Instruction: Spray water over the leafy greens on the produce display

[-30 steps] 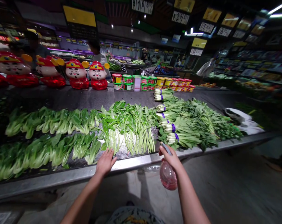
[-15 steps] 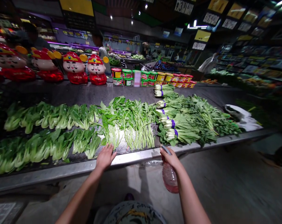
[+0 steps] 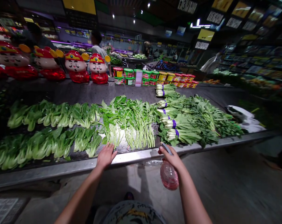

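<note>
My left hand [image 3: 106, 155] rests with fingers stretched out on the metal front rail [image 3: 134, 158] of a produce stand. My right hand [image 3: 170, 155] is wrapped round the neck of a clear spray bottle [image 3: 169, 175] with pinkish liquid low in it, held just in front of the rail. Ahead lie loose long-stemmed leafy greens [image 3: 131, 121]. To the left are two rows of bok choy [image 3: 59, 143]. On the right, bunches of greens [image 3: 178, 124] are tied with purple bands.
Stacked small tubs [image 3: 152, 77] and red figurine-shaped containers [image 3: 77, 67] line the back ledge. A white bag [image 3: 244, 116] lies at the stand's right end. A person [image 3: 97, 46] stands beyond the ledge. A grey crate [image 3: 4, 210] is at the lower left.
The spray bottle has tilted slightly, its base shifting a little left and up. My left hand stays on the rail. The view has shifted slightly.
</note>
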The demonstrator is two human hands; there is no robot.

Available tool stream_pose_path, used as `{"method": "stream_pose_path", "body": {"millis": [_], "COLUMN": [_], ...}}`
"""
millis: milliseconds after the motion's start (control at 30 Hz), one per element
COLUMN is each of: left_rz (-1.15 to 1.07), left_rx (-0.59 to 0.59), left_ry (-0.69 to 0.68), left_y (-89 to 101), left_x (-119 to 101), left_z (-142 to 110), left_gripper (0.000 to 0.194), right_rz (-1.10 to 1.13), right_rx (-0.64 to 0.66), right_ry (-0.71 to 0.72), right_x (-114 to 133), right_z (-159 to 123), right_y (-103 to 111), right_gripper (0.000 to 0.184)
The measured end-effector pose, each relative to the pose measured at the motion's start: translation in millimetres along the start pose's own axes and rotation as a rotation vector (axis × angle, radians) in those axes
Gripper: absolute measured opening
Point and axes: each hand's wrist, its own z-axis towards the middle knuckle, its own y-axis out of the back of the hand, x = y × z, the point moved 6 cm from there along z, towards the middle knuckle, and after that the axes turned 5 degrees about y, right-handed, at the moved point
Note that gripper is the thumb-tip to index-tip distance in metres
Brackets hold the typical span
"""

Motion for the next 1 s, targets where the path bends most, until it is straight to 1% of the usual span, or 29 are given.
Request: {"method": "stream_pose_path", "body": {"millis": [100, 333, 467, 533, 667, 833, 1000], "left_rz": [-0.015, -0.015, -0.022, -0.013, -0.021, -0.034, -0.038], "left_rx": [-0.006, 0.025, 0.025, 0.035, 0.032, 0.026, 0.031], "left_ry": [0.005, 0.015, 0.02, 0.022, 0.025, 0.021, 0.027], "left_y": [0.3, 0.7, -0.4, -1.7, -2.7, -1.2, 0.3], "left_x": [0, 0, 1, 1, 1, 1, 0], "left_z": [0, -1, -1, -1, -1, -1, -2], "left_gripper": [0.051, 0.053, 0.053, 0.053, 0.053, 0.053, 0.053], "right_rz": [-0.027, -0.094, -0.116, -0.115, -0.117, -0.099, -0.093], "right_rx": [0.037, 0.112, 0.08, 0.088, 0.106, 0.142, 0.205], "right_ry": [0.047, 0.13, 0.102, 0.089, 0.109, 0.108, 0.109], "right_x": [6, 17, 13, 10, 8, 17, 25], "right_z": [0, 0, 2, 3, 4, 2, 2], "right_y": [-5, -21, -29, -34, -38, -39, -51], "right_gripper": [0.039, 0.041, 0.04, 0.04, 0.039, 0.039, 0.041]}}
